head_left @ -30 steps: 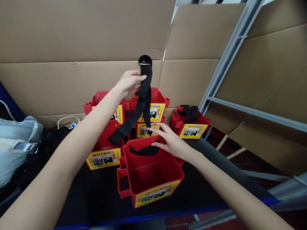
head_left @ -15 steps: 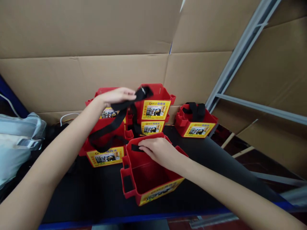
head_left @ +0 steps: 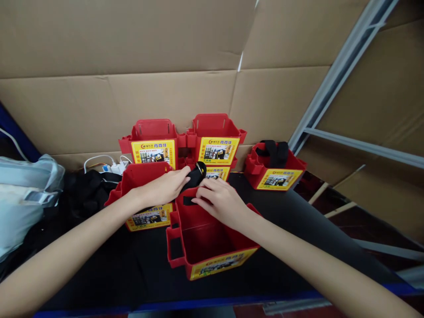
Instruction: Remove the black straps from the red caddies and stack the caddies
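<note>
A red plastic tool box (head_left: 215, 238) with a yellow label stands in front of me on the black surface, its open top toward me. My left hand (head_left: 170, 185) is closed around a bunched black webbing strap (head_left: 194, 176) with a shiny buckle, just behind the box's back wall. Part of this strap shows inside the back wall, passing through a slot. My right hand (head_left: 220, 198) grips the back rim, thumb inside and fingers curled over the top, close to the strap. Its fingertips are partly hidden.
Behind stand more red boxes: a left stack (head_left: 154, 130), a right stack (head_left: 217, 126) and one nearer box (head_left: 141, 174). A box with a strap (head_left: 276, 165) sits at right. Black straps (head_left: 91, 190) and a pale blue bag (head_left: 24, 194) lie left. Cardboard (head_left: 132, 106) lines the back.
My left hand has come down and right with the strap, gathering its hanging length behind the front box. My right hand's fingers have risen over the back rim.
</note>
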`<state>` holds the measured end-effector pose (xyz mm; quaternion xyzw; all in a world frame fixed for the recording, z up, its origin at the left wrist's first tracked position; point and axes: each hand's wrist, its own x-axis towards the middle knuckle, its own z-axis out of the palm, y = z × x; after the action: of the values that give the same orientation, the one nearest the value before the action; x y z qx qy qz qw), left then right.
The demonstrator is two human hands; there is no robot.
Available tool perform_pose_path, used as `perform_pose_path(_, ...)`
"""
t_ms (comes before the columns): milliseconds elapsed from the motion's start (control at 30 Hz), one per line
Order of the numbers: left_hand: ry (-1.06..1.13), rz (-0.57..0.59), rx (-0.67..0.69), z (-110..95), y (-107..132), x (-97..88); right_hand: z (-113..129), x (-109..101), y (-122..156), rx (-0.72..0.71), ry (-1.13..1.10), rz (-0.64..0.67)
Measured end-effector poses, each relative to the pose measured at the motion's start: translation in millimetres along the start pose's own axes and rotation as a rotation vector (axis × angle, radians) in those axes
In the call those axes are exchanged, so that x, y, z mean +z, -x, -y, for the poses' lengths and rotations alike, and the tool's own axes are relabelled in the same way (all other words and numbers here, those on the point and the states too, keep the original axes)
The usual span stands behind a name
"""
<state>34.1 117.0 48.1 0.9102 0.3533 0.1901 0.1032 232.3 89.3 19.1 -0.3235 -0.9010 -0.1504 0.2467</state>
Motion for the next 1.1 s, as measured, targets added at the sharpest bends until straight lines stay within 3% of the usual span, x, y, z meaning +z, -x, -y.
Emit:
perform_pose_path(133,0.015,-0.152,-0.033,0.6,-2.3,15.9,-0.7,0.4,0.0,-0.006,-0.013,-0.020)
perform_pose_path(233,-0.009,-0.226,-0.053,6.7,-5.4,17.7,-0.8,-0.1,-0.1,-0.016,-0.038,-0.030)
perform_pose_path(467,-0.226,-0.339,-0.106,32.2,-17.3,-3.4,-1.8,-1.3,0.8,-0.040,-0.121,-0.038)
perform_pose_path(567,-0.268,-0.363,-0.104,35.7,-28.2,-15.3,-4.5,0.5,1.3,-0.064,-0.118,-0.031)
perform_pose_path(633,-0.255,-0.442,-0.074,33.8,-40.3,-25.2,-4.9,1.9,0.7,-0.078,-0.114,-0.019)
perform_pose_path(767,-0.059,-0.681,0.105,17.9,-74.3,-52.4,-1.2,-1.7,-1.8,-0.054,-0.091,0.025)
perform_pose_path(833,0.038,-0.736,0.191,3.4,-90.3,-67.5,-3.0,-9.5,-2.1,-0.054,-0.159,0.051)
perform_pose_path(933,0.212,-0.719,0.208,-23.1,-102.3,-83.0,-21.3,-25.4,-0.3,-0.006,-0.379,0.042)
perform_pose_path(1033,0.402,-0.632,0.153,-47.5,-98.5,-82.0,-55.2,-33.8,1.5,0.288,-0.528,0.058)
perform_pose_path(1100,0.484,-0.562,0.144,-59.4,-91.9,-73.4,-76.3,-30.9,1.2,0.471,-0.660,0.219)
